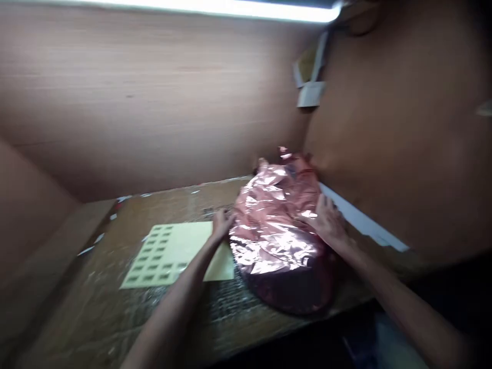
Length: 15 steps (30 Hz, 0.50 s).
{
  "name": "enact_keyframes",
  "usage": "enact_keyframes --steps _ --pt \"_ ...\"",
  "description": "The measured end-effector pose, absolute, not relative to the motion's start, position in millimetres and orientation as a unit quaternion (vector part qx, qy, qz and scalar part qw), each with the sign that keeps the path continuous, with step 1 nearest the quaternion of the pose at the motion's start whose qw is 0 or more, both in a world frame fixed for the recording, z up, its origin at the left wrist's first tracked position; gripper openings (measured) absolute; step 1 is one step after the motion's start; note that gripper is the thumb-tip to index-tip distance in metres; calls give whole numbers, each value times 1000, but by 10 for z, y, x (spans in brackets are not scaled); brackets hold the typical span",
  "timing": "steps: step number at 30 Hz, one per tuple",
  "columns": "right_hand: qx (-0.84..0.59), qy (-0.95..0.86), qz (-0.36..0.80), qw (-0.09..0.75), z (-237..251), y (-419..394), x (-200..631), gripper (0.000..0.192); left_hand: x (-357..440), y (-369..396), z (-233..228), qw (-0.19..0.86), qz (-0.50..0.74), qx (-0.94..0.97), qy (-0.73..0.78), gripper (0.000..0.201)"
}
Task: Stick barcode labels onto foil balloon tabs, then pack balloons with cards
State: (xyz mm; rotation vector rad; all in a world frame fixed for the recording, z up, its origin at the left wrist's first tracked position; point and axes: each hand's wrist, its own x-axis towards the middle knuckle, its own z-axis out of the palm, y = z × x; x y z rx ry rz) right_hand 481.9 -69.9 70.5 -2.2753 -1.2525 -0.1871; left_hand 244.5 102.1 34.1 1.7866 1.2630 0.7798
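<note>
A large piece of shiny pink foil (269, 215) lies on the work surface, crinkled, with a rounded near edge and a narrower, ragged far end; it looks like a flat foil balloon. My left hand (223, 224) is at its left edge, the fingers curled in against the foil and partly blurred. On the right side, my right hand (328, 221) rests against the foil with its thumb stretched over the top, apart from the fingers. A pale yellow sheet (188, 238) with rows of small dark rectangles lies to the left, partly under my left forearm.
A brown, tape-covered surface (111, 256) lies beneath everything. Wooden panels (154, 102) stand at the back and both sides. A white strip (361, 218) runs along the right panel's foot. Papers (311, 94) hang in the far corner, and a tube light (230, 7) is overhead.
</note>
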Motion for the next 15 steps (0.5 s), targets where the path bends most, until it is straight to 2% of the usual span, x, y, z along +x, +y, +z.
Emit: enact_keyframes --steps 1,3,5,7,9,10,11,13,15 --pt "-801 -505 -133 294 699 -671 4630 73 2424 991 319 376 314 713 502 34" --pt "-668 -655 -131 326 692 -578 4150 56 2360 841 283 335 323 729 503 37" --pt "-540 -776 -43 323 683 -437 3602 39 2250 505 272 309 318 755 484 35" --pt "-483 -828 42 281 627 -244 3099 37 2066 12 268 303 298 793 436 31" --pt "-486 -846 80 207 489 -39 2738 48 1790 -503 230 302 277 832 375 27" --pt "-493 -850 84 164 391 42 2618 60 1627 -723 188 300 264 858 324 34" --pt "-499 -854 81 124 282 95 2532 72 1459 -900 132 267 257 890 267 40" --pt "-503 -859 53 80 71 106 2418 91 1160 -1113 -6 205 271 914 222 32" --pt "-499 -863 -2 74 -61 32 2317 90 976 -1170 -128 206 289 915 193 26"
